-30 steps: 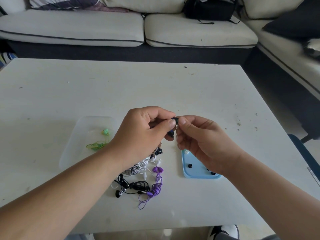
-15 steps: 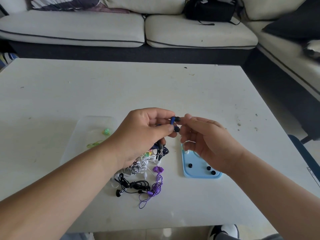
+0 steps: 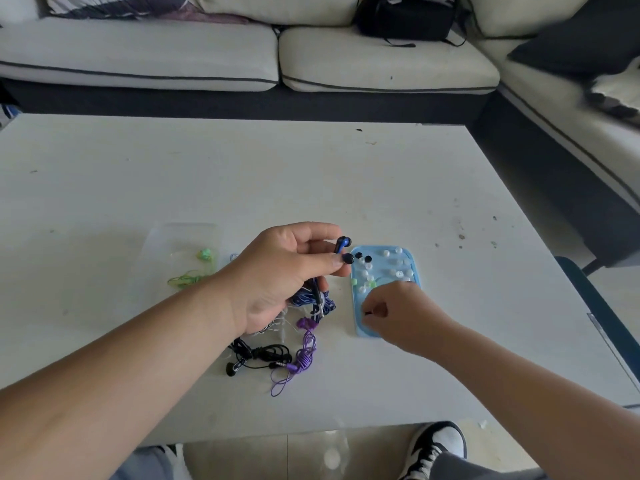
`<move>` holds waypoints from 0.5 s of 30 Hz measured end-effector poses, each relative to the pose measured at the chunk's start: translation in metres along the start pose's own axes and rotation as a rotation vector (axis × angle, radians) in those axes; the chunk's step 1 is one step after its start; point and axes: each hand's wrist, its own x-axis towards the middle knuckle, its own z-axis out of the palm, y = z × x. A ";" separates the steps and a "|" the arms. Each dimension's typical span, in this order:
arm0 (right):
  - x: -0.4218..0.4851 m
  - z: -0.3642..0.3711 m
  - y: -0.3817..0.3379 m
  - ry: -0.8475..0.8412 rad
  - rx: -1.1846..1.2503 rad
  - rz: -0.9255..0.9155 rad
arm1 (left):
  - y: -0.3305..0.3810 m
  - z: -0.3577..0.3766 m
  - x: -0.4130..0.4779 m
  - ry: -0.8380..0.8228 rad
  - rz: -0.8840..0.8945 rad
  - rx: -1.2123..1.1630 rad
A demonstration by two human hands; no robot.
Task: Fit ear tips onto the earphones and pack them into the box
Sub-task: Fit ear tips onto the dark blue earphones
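Blue earphones (image 3: 342,244) clamped in left grip (image 3: 277,271) above counter (image 3: 242,174) | right grip (image 3: 398,313) has dropped away from them into pale-blue tray (image 3: 414,268), pinching black ear tip (image 3: 367,312) | judged: fetching next tip; pair not yet in clear box (image 3: 162,237)

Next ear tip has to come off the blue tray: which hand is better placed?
Right. The right hand sits over the blue tray, fingers seemingly pinching a black ear tip; the left hand is busy gripping the blue earphones.
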 end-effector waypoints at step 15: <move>-0.031 -0.048 -0.080 0.126 1.241 0.028 | 0.021 -0.015 -0.001 0.041 0.031 -0.170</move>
